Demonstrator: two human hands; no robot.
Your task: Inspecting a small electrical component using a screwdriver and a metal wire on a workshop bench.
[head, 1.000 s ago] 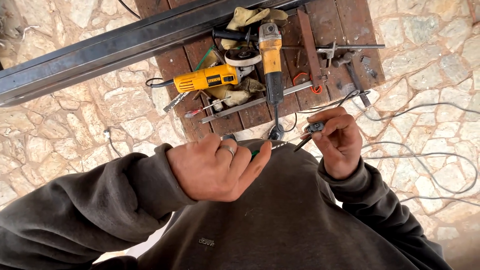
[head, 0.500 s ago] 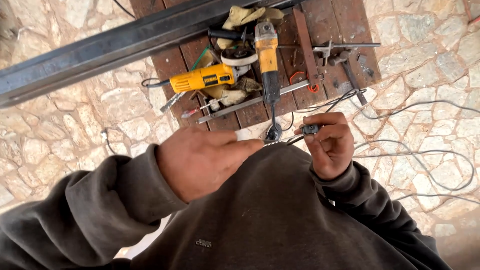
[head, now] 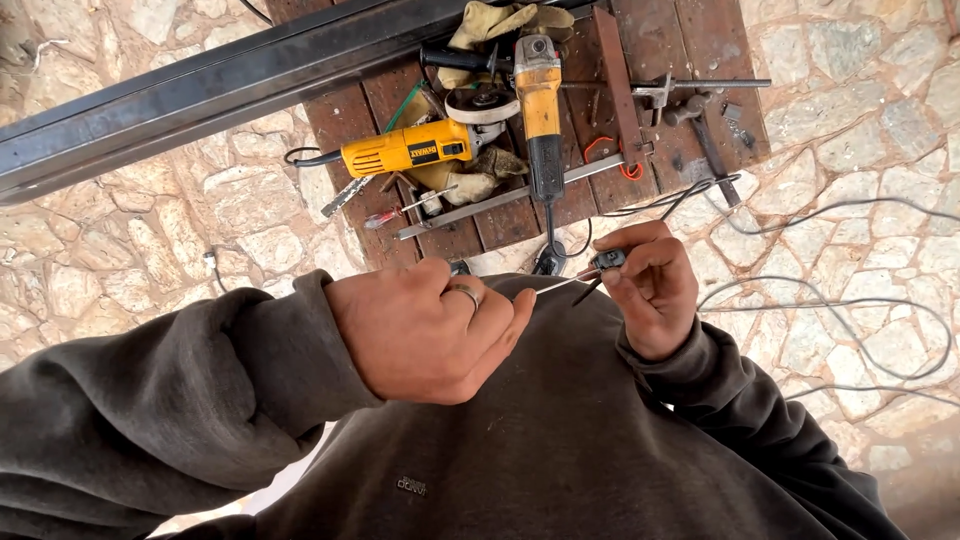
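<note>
Shifted slightly lower, left hand (head: 425, 325) stays curled around a thin metal rod (head: 560, 284) while right hand (head: 650, 290) fingertips pinch a small black part (head: 607, 260).

Outdoor metalworking site, improvised rather than a fitted workshop. Ground is irregular pale stone paving (head: 150, 210), visible across the left and right of the frame. At upper centre stands a rust-brown wooden work surface (head: 700, 40) loaded with tools: two yellow angle grinders (head: 405, 152) (head: 540, 100), a screwdriver (head: 400, 212), worn work gloves (head: 500, 20), a hammer (head: 700, 130) and flat steel bar (head: 500, 203). A long dark steel section (head: 180, 100) crosses the upper left. Power cables (head: 830, 300) trail over the paving at right.
</note>
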